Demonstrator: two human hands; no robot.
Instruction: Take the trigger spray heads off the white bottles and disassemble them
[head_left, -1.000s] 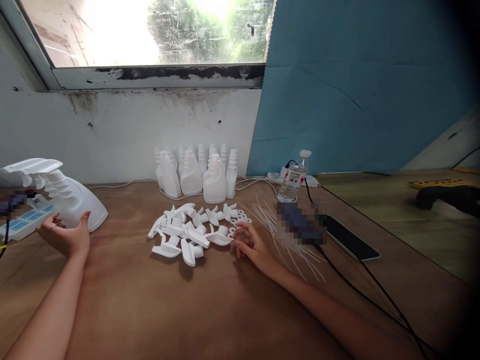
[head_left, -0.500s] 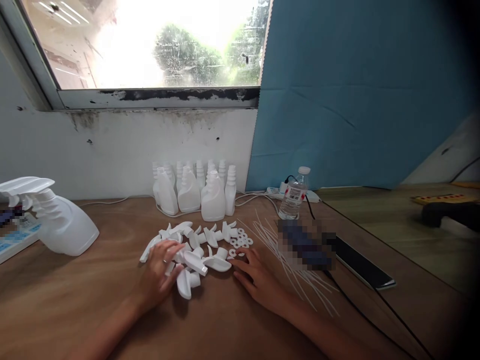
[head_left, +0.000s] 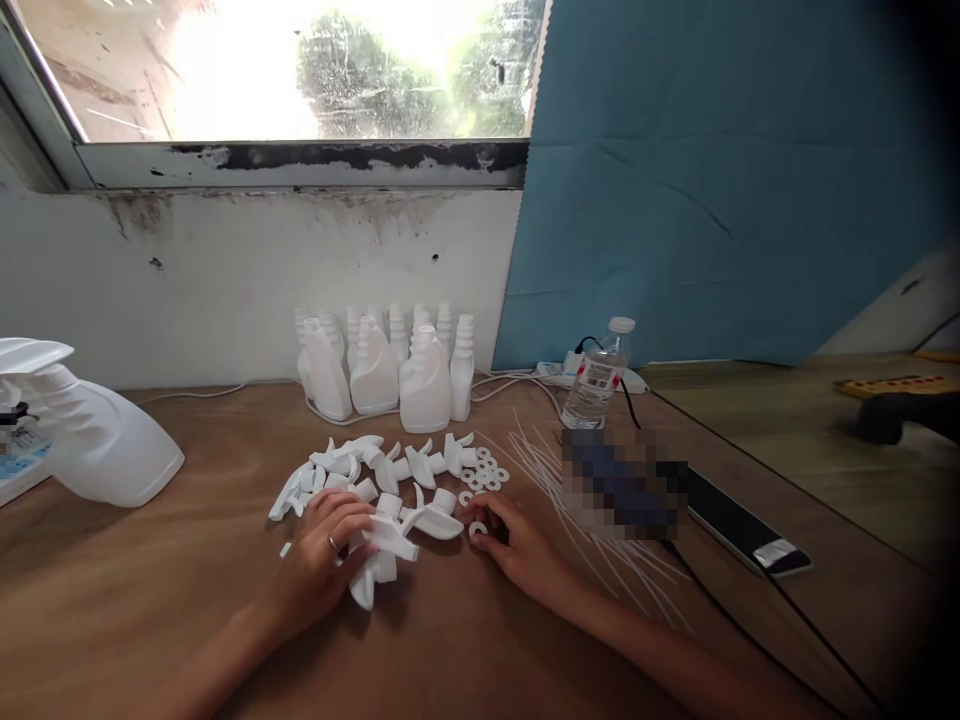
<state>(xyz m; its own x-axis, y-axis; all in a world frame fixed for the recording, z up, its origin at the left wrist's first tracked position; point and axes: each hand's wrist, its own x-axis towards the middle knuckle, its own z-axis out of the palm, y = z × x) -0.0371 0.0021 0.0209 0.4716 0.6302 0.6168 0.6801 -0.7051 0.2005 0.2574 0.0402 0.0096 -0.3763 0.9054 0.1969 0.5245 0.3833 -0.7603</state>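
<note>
Far left, a spray bottle [head_left: 116,445] with its head fitted sits on the tabletop [head_left: 435,660], presumably set aside from the loose parts; the left hand [head_left: 315,555] curls over a white trigger head [head_left: 396,542], whether gripped or merely touched cannot be told. Open-necked bottles [head_left: 427,385] stand behind, probably to leave reaching room. Rightward, the right hand [head_left: 517,540] pinches a washer [head_left: 478,531] between thumb and forefinger, suiting so small a ring, with thin tubes [head_left: 592,545] beyond.

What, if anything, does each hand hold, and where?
Right hand: a white washer, apparently pinched at its rim. Left hand: touching a white spray head; hold unclear.
</note>
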